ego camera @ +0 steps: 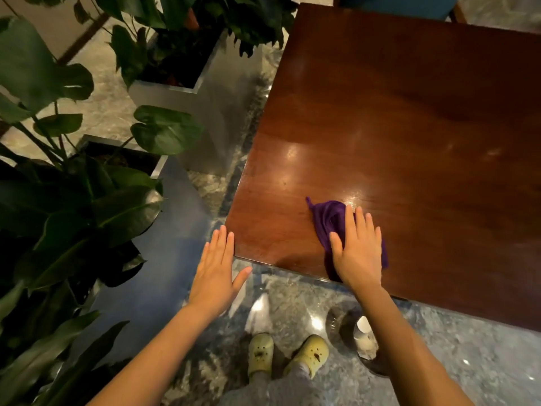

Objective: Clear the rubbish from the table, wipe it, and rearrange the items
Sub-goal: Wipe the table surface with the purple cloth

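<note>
A person wipes a polished wooden surface point(409, 112) with a purple cloth point(328, 218), which lies bunched near the surface's near edge, not far from its near left corner. The right hand point(358, 253) presses flat on the cloth with fingers straight and together, so its grip is released and it grasps nothing. The left hand point(216, 271) is likewise released, palm down and fingers extended, with its fingertips at the corner. Whether they touch the wood cannot be told.

No rubbish shows on the part of the surface in view, so the clearing step appears to be done. A white paper cup point(363, 325) sits in a dark round container point(336, 323) on the marble floor point(439, 361) beneath the near edge, probably the discarded litter. Wiping is judged to be the step in hand. The cloth covers only a small patch at the front, and the broad far stretch of wood lies beyond it. Nothing in view shows which parts have been cleaned.

No items to be rearranged are visible on the surface, so that last step looks untouched. Steel planters point(164, 92) of broad-leaved plants stand to the left.
</note>
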`<state>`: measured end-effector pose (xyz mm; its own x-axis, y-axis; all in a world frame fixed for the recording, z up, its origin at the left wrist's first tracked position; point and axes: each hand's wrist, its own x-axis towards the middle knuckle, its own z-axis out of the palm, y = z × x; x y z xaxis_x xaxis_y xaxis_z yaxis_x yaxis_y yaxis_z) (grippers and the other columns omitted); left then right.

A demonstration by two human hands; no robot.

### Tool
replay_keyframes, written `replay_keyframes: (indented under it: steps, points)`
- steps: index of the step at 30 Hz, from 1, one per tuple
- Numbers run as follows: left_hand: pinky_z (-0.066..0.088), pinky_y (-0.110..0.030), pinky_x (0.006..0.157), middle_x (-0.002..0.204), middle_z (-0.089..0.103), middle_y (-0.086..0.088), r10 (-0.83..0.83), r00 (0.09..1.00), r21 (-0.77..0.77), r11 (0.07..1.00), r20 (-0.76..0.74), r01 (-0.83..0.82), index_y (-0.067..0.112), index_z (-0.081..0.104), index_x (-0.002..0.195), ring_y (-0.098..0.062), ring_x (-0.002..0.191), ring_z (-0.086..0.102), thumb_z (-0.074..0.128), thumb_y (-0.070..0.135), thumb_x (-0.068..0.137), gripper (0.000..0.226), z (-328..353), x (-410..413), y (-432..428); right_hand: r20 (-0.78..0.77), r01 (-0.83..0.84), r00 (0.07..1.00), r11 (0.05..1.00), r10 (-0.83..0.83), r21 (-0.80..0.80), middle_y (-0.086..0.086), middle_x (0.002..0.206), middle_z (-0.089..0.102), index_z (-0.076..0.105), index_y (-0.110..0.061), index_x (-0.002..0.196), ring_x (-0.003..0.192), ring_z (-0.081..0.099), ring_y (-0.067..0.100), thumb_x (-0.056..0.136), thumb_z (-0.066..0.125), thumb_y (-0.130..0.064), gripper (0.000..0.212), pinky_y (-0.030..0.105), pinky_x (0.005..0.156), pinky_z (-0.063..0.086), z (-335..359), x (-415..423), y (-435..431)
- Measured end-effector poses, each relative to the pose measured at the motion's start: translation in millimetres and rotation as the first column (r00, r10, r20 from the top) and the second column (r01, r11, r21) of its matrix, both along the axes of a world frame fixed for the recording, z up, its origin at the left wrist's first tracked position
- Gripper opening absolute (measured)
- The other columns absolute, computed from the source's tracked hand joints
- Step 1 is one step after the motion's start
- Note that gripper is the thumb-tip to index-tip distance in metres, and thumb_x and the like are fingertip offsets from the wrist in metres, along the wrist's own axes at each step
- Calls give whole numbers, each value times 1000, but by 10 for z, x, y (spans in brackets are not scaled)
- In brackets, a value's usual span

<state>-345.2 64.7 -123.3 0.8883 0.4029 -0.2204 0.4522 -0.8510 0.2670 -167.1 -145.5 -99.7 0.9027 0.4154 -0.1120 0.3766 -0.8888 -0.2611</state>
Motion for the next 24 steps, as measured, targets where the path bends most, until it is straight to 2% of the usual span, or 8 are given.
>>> replay_keyframes:
  steps: [2,5,7,9,13,15,19,24]
  points:
    - [-23,-22,112,155,-18,-1,-17,1000,21,1000,6,17,14,-9,146,-15,144,-18,-13,76,74,96,49,54,-31,-47,-143,988,987,146,71,6,158,18,14,-20,149,145,19,24,91,16,-55,68,46,117,18,75,19,-22]
    - [-21,-24,113,154,-15,2,-100,994,0,995,43,100,14,-5,147,-10,143,-18,-13,71,78,90,109,234,-101,-55,-373,924,923,379,93,3,154,32,28,-24,146,139,35,20,95,19,-44,56,39,111,32,112,195,18]
    - [-18,-26,114,155,-8,0,-153,987,1,988,56,154,12,0,147,-11,143,-13,-12,68,81,87,107,369,-164,23,-391,920,919,391,48,4,145,46,42,-23,140,132,46,25,94,31,-35,48,41,105,38,62,224,101]
    - [-14,-27,114,157,-1,-3,-174,982,7,985,69,174,11,6,148,-14,145,-5,-10,64,85,84,102,466,-244,115,-357,929,934,352,20,5,138,54,49,-23,135,127,52,27,91,37,-32,46,45,105,39,-9,52,214]
    - [-24,-19,109,152,-16,6,-189,977,-45,980,94,194,17,-6,146,-8,142,-17,-18,67,78,85,110,616,-444,122,-389,915,921,384,16,3,141,51,44,-23,137,132,46,24,90,37,-34,49,46,110,34,-46,-359,257]
    - [-22,-21,110,152,-16,5,-211,973,-54,975,96,217,15,-2,148,-9,141,-18,-20,68,77,91,134,727,-552,129,-325,939,946,320,22,4,140,52,46,-22,136,132,46,26,89,38,-33,49,46,109,35,-49,-248,131]
    - [-13,-28,116,155,-11,2,-316,946,-18,948,78,318,14,3,149,-11,141,-17,-21,70,74,96,130,1101,-863,77,-47,996,999,49,-29,9,142,49,45,-20,137,133,43,31,88,33,-32,51,50,108,35,-50,186,-402]
    - [-11,-31,116,159,-8,-1,-483,875,25,875,24,483,16,-1,150,-8,138,-21,-21,67,73,94,143,1550,-1402,75,266,962,962,-262,-60,11,148,40,37,-19,142,139,33,33,93,30,-30,50,50,112,25,2,523,-1326]
